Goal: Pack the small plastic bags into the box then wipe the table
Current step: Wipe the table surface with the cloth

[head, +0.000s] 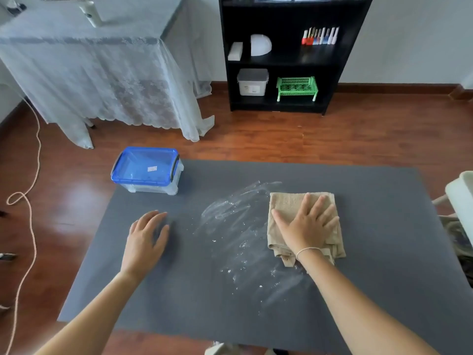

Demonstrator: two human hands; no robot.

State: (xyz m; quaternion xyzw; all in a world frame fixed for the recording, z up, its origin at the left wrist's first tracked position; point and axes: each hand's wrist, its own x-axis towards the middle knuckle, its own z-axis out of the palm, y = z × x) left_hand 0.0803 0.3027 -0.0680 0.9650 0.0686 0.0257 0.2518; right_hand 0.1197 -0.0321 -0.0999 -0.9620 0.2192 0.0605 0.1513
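Nearest me, low in the frame, both forearms reached in over the near edge of the grey table. My left hand lay left of centre, palm down and fingers loosely spread, gripping nothing; I judged it was there to brace me while the other arm worked. My right hand, right of centre, pressed flat with fingers splayed on the folded beige cloth, pinning it to the surface rather than pinching it, the way one holds a rag to drag it. Between the hands a whitish smear with scattered specks ran diagonally across the middle of the frame, so the wiping looked unfinished. I had open table to sweep leftward through the smear, and bare surface right of the cloth before the right edge. Farther off, at the table's far left corner, the clear box sat with its blue lid on, near the edges. I saw no bags loose on the table, so I took packing as done.
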